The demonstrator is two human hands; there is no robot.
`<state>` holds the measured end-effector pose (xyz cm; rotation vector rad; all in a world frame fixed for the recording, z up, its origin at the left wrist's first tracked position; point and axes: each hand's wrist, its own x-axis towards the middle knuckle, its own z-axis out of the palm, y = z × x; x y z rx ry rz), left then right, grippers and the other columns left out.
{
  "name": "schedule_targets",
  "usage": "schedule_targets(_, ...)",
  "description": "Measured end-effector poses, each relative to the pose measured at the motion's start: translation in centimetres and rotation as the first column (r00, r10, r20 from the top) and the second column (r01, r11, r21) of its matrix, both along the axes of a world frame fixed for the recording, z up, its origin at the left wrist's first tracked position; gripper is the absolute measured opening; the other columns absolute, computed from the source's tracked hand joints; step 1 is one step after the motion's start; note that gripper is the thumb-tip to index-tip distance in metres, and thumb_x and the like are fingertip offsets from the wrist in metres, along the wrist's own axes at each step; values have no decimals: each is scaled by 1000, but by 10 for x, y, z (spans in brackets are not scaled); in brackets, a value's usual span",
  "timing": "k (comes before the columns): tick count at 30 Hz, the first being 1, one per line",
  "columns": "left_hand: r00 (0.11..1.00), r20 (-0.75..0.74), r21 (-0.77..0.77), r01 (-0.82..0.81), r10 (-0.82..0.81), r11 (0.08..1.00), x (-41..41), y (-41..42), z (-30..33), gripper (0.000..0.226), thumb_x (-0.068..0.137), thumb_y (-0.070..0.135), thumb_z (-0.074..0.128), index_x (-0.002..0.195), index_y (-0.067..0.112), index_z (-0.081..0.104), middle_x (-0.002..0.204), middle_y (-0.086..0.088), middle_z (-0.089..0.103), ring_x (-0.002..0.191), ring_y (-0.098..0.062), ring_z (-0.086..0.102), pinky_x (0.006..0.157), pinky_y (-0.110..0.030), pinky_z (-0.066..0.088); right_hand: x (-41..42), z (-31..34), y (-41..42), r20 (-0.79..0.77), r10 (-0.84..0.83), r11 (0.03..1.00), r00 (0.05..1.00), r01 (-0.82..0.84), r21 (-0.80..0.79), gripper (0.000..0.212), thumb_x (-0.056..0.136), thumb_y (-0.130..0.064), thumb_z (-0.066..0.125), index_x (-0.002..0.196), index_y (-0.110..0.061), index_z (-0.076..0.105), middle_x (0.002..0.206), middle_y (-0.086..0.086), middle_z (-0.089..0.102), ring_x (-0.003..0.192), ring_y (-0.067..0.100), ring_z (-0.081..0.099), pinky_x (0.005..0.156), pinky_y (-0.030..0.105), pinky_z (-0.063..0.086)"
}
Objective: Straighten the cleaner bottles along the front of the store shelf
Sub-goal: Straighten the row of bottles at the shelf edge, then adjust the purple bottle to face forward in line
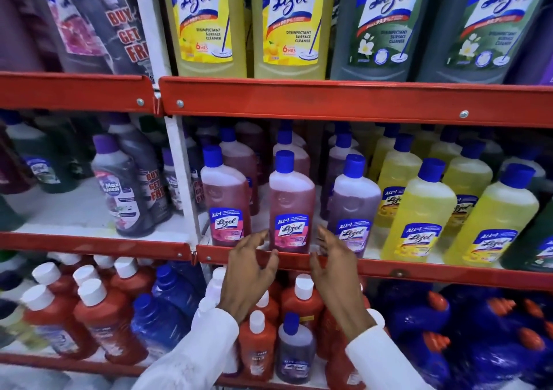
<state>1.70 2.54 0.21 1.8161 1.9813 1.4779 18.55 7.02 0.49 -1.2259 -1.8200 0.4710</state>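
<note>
Shop aisle: red metal shelving (344, 102) tiers, rows of identical Lizol cleaner bottles (291, 201), "buy/get free" promo packs (128, 33).

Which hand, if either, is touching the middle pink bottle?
Cannot tell. In the head view both the left hand and right hand flank the pink bottle, fingertips at its edges; no clear gap or contact.

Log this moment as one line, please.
stage: reaching | left hand: open | right hand: open | target: pink bottle, upright, between hands, unheld
</note>
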Motion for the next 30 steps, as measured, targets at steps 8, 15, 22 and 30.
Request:
schedule_targets(8, 999, -11, 21, -49, 49, 999, -1, 6, 3, 42, 85, 42, 74, 119, 19, 67, 112, 0, 75, 96, -17, 70, 83, -21, 46, -7, 3, 9, 15, 43, 994, 999, -41, -99, 61, 79, -3, 73, 136, -19, 57, 126, -1, 71, 114, 14, 68, 101, 39, 55)
schedule_targets(15, 996, -66, 23, -53, 54, 998, -6, 12, 2, 41, 86, 41, 72, 118, 16, 68, 107, -2, 77, 91, -20, 72, 80, -23, 47, -4, 2, 10, -73, 60, 987, 995, -70, -143, 59, 79, 0, 74, 134, -20, 60, 120, -6, 73, 107, 7, 70, 99, 34, 57)
schedule_targets(22, 998, -56, 34, -36, 37, 999, -7, 12, -3, 32, 88, 40, 69, 113, 20, 67, 101, 4, 77, 88, -12, 72, 77, -17, 44, -3, 2, 9, -47, 59, 989, 997, -65, -132, 59, 81, -5, 75, 136, -20, 60, 123, -6, 73, 111, 7, 69, 100, 34, 55)
schedule_targets(30, 997, -59, 26, -37, 39, 999, -12, 10, -4, 29, 88, 36, 70, 111, 18, 67, 101, 3, 77, 86, -12, 70, 77, -18, 47, 4, -10, -3, -173, 14, 1000, 985, -17, -16, 53, 85, -7, 74, 135, -20, 62, 124, -7, 71, 111, 3, 68, 99, 25, 54)
